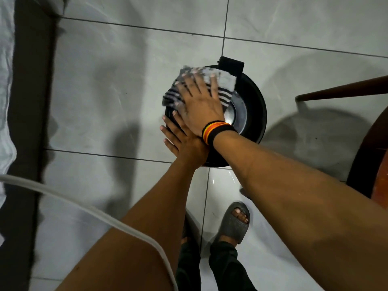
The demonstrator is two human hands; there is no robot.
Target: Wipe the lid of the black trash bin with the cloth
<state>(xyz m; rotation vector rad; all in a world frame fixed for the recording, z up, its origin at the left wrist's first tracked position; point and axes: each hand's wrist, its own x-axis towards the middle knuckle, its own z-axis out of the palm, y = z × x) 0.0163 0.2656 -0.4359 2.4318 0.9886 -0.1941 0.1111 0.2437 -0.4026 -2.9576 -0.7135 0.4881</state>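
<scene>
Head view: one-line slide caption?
Right hand presses striped grey cloth flat on round black trash bin lid; left hand rests at its near rim.

Bin (255, 114) stands on the floor (105, 80) ahead of my feet. Cloth (224, 80) lies on the lid's (239, 112) far left part, my right hand (201, 101) flat on top of it. My left hand (180, 141) rests on the lid's near left edge, partly under my right wrist. Chair (361, 143) to the bin's right; cable (84, 208) crosses near left.

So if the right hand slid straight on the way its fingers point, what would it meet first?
Probably the black hinge block at the lid's far edge; the right hand presses the cloth flat, pointing that way. Depth is unclear.
</scene>
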